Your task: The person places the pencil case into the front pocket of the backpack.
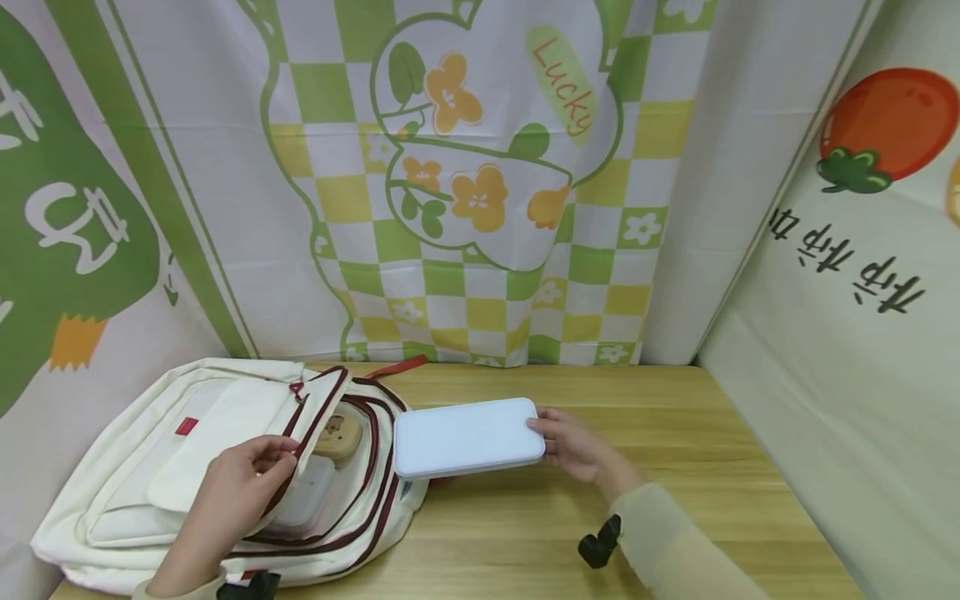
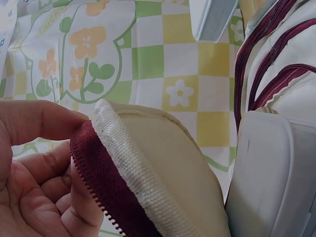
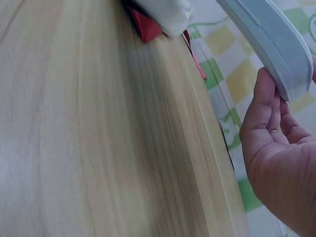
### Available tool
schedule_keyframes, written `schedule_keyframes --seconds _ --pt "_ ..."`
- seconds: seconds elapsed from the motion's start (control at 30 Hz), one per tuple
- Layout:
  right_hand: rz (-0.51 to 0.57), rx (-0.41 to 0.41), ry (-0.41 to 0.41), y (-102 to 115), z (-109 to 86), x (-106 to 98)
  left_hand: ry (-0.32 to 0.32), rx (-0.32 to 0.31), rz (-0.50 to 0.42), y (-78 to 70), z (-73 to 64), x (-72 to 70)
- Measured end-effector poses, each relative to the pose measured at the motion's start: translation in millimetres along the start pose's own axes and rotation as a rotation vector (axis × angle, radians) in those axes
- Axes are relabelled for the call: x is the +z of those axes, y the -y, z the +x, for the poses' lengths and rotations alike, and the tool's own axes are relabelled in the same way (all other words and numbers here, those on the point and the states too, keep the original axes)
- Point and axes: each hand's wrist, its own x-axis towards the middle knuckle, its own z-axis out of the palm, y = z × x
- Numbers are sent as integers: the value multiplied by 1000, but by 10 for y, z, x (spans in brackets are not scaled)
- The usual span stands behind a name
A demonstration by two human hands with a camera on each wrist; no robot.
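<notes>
A cream backpack (image 1: pixel 120 467) with dark red zipper edges lies on its back at the left of the table. My left hand (image 1: pixel 242 492) pinches the edge of its front pocket flap (image 2: pixel 148 148) by the zipper tape, holding the pocket open. Inside the pocket sit a tan case with a bear picture (image 1: pixel 339 437) and a whitish translucent box (image 1: pixel 306 493). My right hand (image 1: pixel 573 446) grips the right end of a flat pale blue case (image 1: pixel 465 437), thumb on top and fingers beneath. The case is held above the table, its left end beside the pocket opening.
The wooden table (image 1: pixel 637 400) extends to the right of the backpack. A printed cloth (image 1: pixel 480 308) hangs behind it, with further cloth walls at left and right. A red strap (image 1: pixel 397 367) sticks out behind the backpack.
</notes>
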Motion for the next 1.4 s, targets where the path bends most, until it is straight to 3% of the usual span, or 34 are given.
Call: schedule_keyframes --seconds 0.57,0.8,1.07,1.4 --pt "77 -5 -33 -52 156 495 -16 15 5 40 -15 1" --pt "96 8 -68 -30 252 672 -4 -25 0 26 -24 -24" --pt "118 4 -108 -40 320 858 -29 15 -3 31 -18 -11" --pt "147 13 -146 -58 427 1110 -24 10 -14 19 -11 9"
